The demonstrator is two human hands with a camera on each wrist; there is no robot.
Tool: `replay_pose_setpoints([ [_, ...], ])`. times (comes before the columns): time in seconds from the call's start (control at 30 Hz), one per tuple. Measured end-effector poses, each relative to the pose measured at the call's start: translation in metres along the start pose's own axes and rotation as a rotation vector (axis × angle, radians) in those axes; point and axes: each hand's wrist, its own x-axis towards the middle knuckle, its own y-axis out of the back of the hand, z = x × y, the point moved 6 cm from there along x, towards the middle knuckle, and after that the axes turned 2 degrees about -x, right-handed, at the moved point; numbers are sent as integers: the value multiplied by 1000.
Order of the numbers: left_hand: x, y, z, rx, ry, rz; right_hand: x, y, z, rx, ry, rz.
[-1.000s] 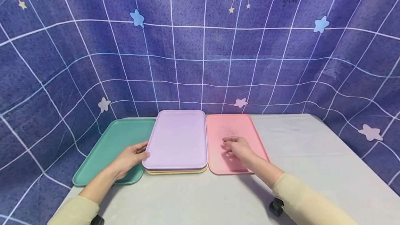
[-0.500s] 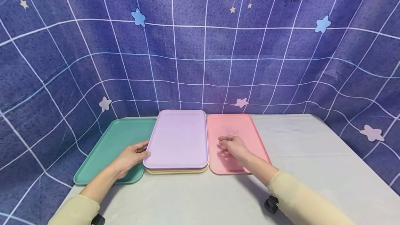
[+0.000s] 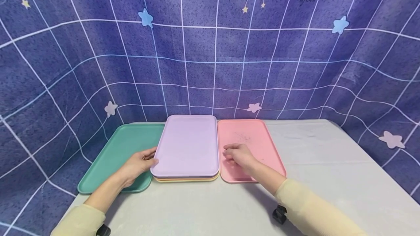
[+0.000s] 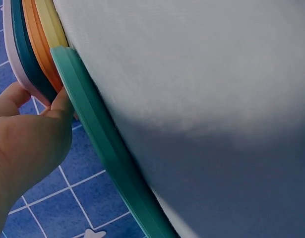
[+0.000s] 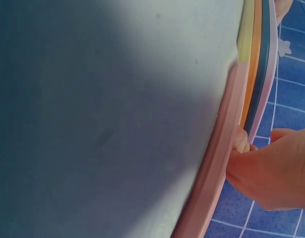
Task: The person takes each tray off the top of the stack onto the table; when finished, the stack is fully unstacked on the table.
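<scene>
The stack of trays (image 3: 187, 180) was held at its left side by the left hand (image 3: 134, 166), the thumb set at the rim of the lilac tray (image 3: 190, 145) near its front left corner and the fingers bent against the side; how firmly it was gripped could not be told. The right hand (image 3: 241, 156) was poised above the pink tray (image 3: 260, 141), fingers loosely bent, nothing held; whether the stack's right side was touched could not be made out. Since a second earlier, the right hand had been shifted leftward towards the stack, while the left had been kept in place. By that shift the stack was nearly bracketed from both sides, so it was judged to be the focus of the work.

Beneath the lilac tray, a dark teal tray (image 4: 24, 54), an orange tray (image 4: 38, 42) and a yellow tray (image 4: 50, 25) were stacked near the back edge of the worktop (image 3: 315, 152). The stack was flanked by the green tray (image 3: 131, 137), towards the worktop's left edge, and by the pink tray; room for fingers there was judged narrow. The broadest room for moving was offered between the pink tray and the worktop's right edge. Along the back edge, movement was bounded by a blue gridded cloth (image 3: 203, 39).
</scene>
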Motion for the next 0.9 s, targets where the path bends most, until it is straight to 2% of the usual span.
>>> replay_pose_setpoints([
  [0.47,-1,-1,1,-3,4,-5,2,-10,0,1,6,-9],
  [0.9,-1,0,-1,14,2,1,2,-23,-4,-32,57,20],
])
